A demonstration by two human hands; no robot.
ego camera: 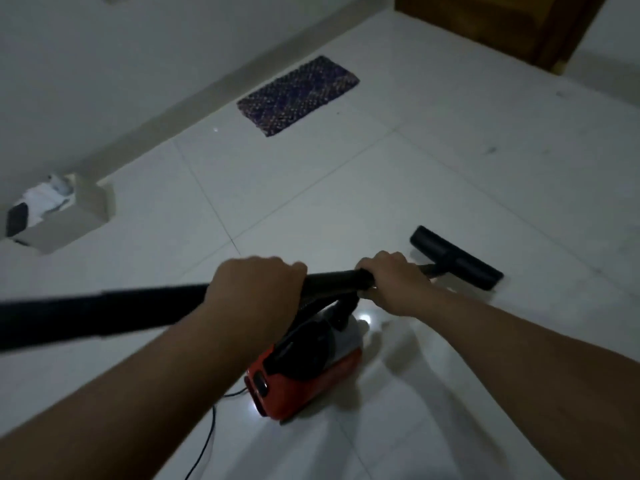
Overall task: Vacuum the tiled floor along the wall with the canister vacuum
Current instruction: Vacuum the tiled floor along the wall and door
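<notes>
Nearest, two bare forearms reach in from the bottom corners of the frame toward its centre. Under them, low in the middle, the canister (304, 375) sits on the floor (346, 188): a rounded red body with a black top and a pale grey front end, its long axis running from lower left to upper right. A thin black cord (207, 434) trails from its rear down to the bottom edge.

The left hand (254, 289) is curled knuckles-up around the black hose (104, 317), which runs off thick and blurred to the left edge. The right hand (391, 282), just right of centre, grips the wand (343, 277) the same way, fingers wrapped over the top. The hose and wand together form one dark line crossing the frame from left to right, rising slightly.

Beyond the right hand the wand drops to the flat black floor head (457, 258), a long narrow bar lying on the tiles right of centre, its length slanting from upper left to lower right.

The floor is large glossy white tiles with thin grey joints. Further off, upper centre, a rectangular woven mat (298, 95), dark and speckled, lies beside the pale skirting (207, 95) of the wall (86, 64). At the left edge, crumpled white cloth (41, 202) sits at a jutting corner of the skirting. Brown wood (485, 22) shows at the top right.
</notes>
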